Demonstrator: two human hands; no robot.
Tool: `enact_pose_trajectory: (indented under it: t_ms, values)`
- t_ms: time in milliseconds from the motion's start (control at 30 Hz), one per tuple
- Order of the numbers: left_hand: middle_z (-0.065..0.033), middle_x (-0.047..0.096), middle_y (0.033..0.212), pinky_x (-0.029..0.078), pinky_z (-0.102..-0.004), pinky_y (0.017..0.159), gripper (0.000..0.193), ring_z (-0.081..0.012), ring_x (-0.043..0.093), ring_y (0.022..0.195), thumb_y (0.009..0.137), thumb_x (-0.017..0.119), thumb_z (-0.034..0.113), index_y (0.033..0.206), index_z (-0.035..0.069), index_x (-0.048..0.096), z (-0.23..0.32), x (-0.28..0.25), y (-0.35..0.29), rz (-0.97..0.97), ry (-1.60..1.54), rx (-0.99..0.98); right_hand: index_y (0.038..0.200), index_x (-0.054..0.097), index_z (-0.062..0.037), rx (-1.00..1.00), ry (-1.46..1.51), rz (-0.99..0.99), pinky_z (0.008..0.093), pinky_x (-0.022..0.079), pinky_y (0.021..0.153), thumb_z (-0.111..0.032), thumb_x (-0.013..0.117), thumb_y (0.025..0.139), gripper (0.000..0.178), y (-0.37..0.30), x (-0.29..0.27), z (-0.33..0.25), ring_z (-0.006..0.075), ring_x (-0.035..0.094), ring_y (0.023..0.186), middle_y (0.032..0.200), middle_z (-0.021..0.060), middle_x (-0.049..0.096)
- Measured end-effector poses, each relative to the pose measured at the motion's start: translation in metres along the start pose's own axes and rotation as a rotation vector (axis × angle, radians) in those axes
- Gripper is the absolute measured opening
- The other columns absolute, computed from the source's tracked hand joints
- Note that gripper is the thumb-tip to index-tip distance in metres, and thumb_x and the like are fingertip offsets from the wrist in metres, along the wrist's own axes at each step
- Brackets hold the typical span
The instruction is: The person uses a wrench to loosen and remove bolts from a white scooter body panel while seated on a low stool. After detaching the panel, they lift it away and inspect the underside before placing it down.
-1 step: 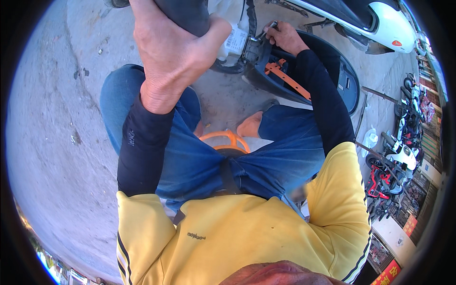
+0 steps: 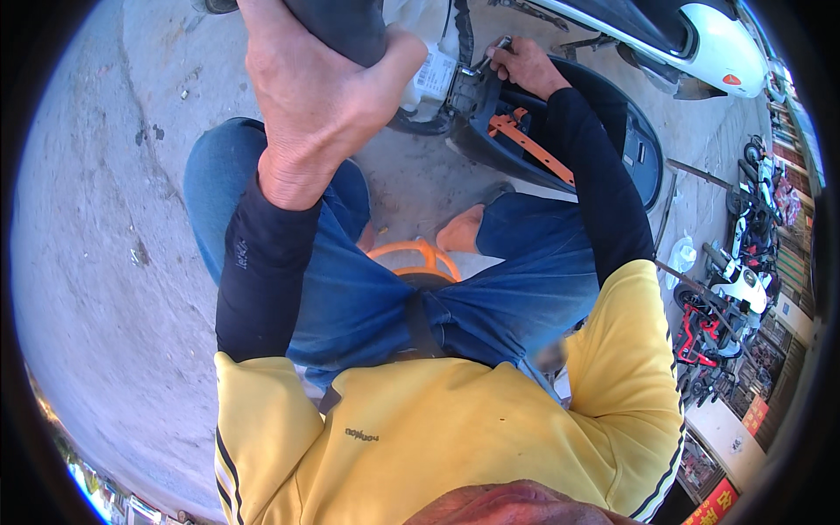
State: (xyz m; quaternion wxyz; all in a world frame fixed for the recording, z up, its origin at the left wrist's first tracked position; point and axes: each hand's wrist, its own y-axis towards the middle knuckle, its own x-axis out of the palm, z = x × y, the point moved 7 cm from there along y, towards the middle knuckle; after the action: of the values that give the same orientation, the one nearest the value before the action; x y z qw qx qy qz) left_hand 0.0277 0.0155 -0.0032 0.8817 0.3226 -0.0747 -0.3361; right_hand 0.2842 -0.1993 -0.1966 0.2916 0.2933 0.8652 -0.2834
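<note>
At the top left, my left hand grips a black rounded part, its thumb pressed along the side; the other fingers are hidden. My right hand is closed around a small shiny metal wrench, held against a dark bracket at the end of a black scooter body shell. Inside the shell lies an orange metal bar with holes. Between my hands is a translucent white plastic piece with a printed label. The wrench's working end is hard to make out.
My knees in jeans flank an orange-framed stool beneath me. A white scooter stands at the upper right. Beyond a dark rail, several motorbikes are parked along shopfronts. Grey concrete spreads on the left.
My right hand and forearm have shifted very slightly upward, with the wrench still held. My left hand looks the same.
</note>
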Motion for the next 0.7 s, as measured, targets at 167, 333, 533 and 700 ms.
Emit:
enact_pose_trajectory:
  t_ms: [167, 333, 533, 700]
  values:
    - [-0.0183, 0.053, 0.125, 0.04, -0.0401, 0.106, 0.077, -0.0283, 0.053, 0.118, 0.07, 0.07, 0.007, 0.139, -0.006, 0.039, 0.012, 0.003, 0.0, 0.021, 0.117, 0.081, 0.1, 0.07, 0.005, 0.026, 0.019, -0.038, 0.0294, 0.054, 0.064, -0.023, 0.063, 0.101, 0.029, 0.017, -0.001, -0.001, 0.0146, 0.067, 0.071, 0.085, 0.0092, 0.072]
    - [-0.0188, 0.053, 0.127, 0.04, -0.0399, 0.107, 0.079, -0.0285, 0.053, 0.119, 0.07, 0.07, 0.007, 0.141, -0.006, 0.039, -0.004, 0.0, 0.001, 0.009, 0.062, 0.112, 0.096, 0.074, 0.0044, 0.075, 0.098, -0.077, 0.0278, 0.052, 0.054, -0.023, 0.063, 0.1, 0.029, 0.044, -0.002, 0.01, 0.014, 0.066, 0.062, 0.08, 0.0103, 0.073]
    - [-0.0189, 0.053, 0.13, 0.04, -0.0398, 0.108, 0.08, -0.028, 0.052, 0.121, 0.07, 0.07, 0.007, 0.142, -0.006, 0.039, -0.01, 0.0, 0.0, 0.037, 0.004, 0.131, 0.092, 0.075, 0.0033, 0.138, 0.128, -0.079, 0.0264, 0.05, 0.047, -0.022, 0.064, 0.1, 0.029, 0.063, 0.0, 0.02, 0.0131, 0.063, 0.051, 0.074, 0.0111, 0.072]
    - [-0.0181, 0.054, 0.129, 0.041, -0.0395, 0.107, 0.08, -0.0275, 0.053, 0.119, 0.07, 0.07, 0.007, 0.142, -0.006, 0.038, -0.003, 0.0, 0.001, 0.043, 0.025, 0.096, 0.092, 0.074, 0.0034, 0.102, 0.022, -0.06, 0.0271, 0.052, 0.05, -0.023, 0.062, 0.1, 0.03, 0.061, -0.001, 0.015, 0.0138, 0.065, 0.053, 0.072, 0.0106, 0.071]
